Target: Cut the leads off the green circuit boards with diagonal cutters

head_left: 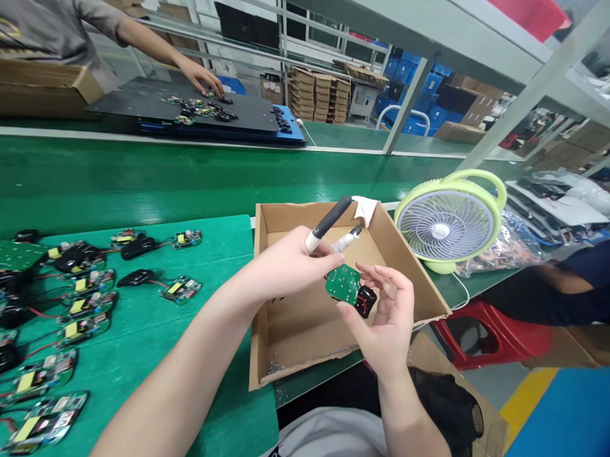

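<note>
While the half-curled right hand (389, 311) holds a green circuit board (343, 283) at centre frame, the left hand (296, 261) grips a black-sleeved tool (332, 219); a loosened pinch (the likeliest culprit) could drop the board into the cardboard box (308, 335).

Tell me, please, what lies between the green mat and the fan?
In the head view, an open cardboard box lies between the green mat and the fan; the left hand, right hand and circuit board are above it.
</note>
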{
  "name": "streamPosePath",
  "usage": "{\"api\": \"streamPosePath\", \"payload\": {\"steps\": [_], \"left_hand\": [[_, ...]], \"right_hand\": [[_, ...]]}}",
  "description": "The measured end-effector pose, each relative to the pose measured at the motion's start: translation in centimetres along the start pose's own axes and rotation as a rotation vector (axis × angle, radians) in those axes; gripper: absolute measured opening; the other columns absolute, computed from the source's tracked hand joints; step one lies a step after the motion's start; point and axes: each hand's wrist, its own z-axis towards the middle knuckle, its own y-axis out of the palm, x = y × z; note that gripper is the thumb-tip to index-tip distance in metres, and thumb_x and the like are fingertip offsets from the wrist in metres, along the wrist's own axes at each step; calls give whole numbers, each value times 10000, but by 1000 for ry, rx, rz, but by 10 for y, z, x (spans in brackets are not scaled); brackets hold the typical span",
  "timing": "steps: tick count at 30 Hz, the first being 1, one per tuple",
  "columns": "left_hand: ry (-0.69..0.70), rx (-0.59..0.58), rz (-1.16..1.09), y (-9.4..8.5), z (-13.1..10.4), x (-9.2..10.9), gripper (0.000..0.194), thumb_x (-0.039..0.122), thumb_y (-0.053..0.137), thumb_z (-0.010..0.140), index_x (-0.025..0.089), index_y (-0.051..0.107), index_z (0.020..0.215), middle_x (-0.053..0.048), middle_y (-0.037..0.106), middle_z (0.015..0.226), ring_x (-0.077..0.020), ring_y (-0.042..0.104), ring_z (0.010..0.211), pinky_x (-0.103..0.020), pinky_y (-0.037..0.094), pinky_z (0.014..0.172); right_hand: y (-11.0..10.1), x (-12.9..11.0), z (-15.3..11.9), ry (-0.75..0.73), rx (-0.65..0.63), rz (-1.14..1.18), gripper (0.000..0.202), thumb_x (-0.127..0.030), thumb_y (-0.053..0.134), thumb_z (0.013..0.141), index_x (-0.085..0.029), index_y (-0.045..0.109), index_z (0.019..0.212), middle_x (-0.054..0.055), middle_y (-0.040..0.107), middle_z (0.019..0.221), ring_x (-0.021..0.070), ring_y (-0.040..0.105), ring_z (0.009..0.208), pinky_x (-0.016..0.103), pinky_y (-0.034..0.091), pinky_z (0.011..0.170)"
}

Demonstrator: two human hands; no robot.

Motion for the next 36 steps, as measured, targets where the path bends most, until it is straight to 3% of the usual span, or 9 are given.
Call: {"api": "streamPosePath", "payload": {"steps": [5,8,11,17,26,31,36], "left_hand": [[-76,-16,-90,-3,-2,-1,395,474,657,785,171,554,553,-17,457,566,-89,319,410,-266,189,399],[-89,-29,-104,-3,-2,-2,471,562,649,808,183,510,565,-2,385,546,-87,292,409,-265,154,402],[-63,-14,-91,-3,-3,-2,479,604,621,825,184,602,595,-2,353,522,-101,291,438,-266,161,418],[-13,-3,-97,-7,-5,-3,437,571,634,808,181,726,635,-48,503,547,-128,372,486,-268,227,433],[69,-89,-80,-10,-11,5,318,402,658,875,181,762,671,-2,644,594,-74,410,432,-213,312,414],[156,-74,-65,-11,-13,4,297,348,672,872,202,749,625,9,711,671,-95,521,547,-193,466,587],[183,-71,-90,-9,-16,4,320,354,661,880,214,736,601,2,712,662,-145,618,680,-223,507,733]], "right_hand": [[-2,-2,0,30,-10,66,503,-318,812,838,-278,488,1221,101,723,1140,274,713,1110,444,567,972],[-5,-1,1,40,-18,133,466,-340,801,860,-285,493,1206,90,739,1121,260,729,1069,430,563,970],[-7,-1,3,83,-37,221,446,-351,795,873,-289,505,1206,84,752,1121,244,730,1053,408,559,961],[-10,-3,5,138,-125,311,423,-437,754,900,-292,494,1201,93,771,1131,273,721,1115,432,563,962],[-10,1,4,91,-182,508,367,-326,741,935,-286,548,1245,73,763,1203,241,685,1196,401,502,1039],[-11,1,3,94,-218,552,376,-318,742,935,-313,562,1265,50,750,1244,222,674,1190,378,495,1018],[-13,1,1,106,-224,527,374,-337,743,933,-315,563,1260,60,742,1261,240,650,1228,419,466,1051]]}}
